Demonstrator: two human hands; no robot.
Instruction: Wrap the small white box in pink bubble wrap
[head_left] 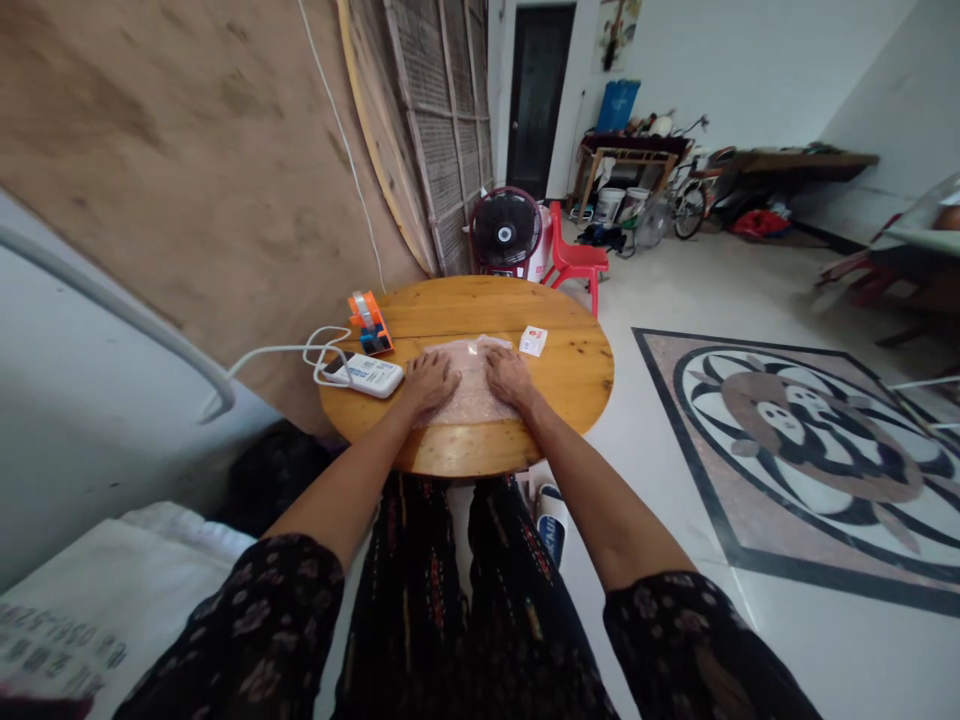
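Note:
A sheet of clear, pinkish bubble wrap (471,385) lies flat on the round wooden table (457,455). On its left side my left hand (430,383) rests palm down, fingers stretched out. My right hand (508,376) presses flat on the right side, its fingers also extended. Just beyond the right hand sits a small white box (533,341) with red print. To the left of my left hand are a white power strip (364,373) with a coiled cord and an orange tape dispenser (369,322) holding a roll of tape.
Behind the table stand a black fan (506,233) and a red plastic chair (576,258). A brown board (187,130) leans along the left. A white sack (112,590) lies at lower left, and a slipper (553,525) is on the floor below the table.

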